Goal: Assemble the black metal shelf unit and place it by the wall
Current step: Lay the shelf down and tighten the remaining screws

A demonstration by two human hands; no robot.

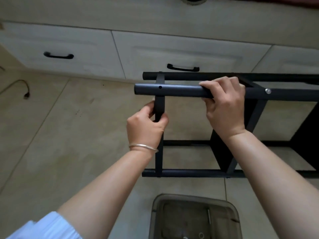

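The black metal shelf frame [189,173] lies on its side on the tiled floor, running off the right edge. Its upper front post [169,91] is a round black tube with an open screw hole near its left end. My right hand [224,107] grips this post from above, fingers curled over it. My left hand [146,125] pinches a flat black crossbar [159,107] that runs under the post and down to the lower tube. A silver screw head [268,91] shows on the post to the right of my right hand.
White cabinet drawers with black handles [58,56] line the far side, close behind the frame. A black cable end [25,94] lies on the floor at left. A translucent plastic box [155,221] with small parts stands on the floor near me.
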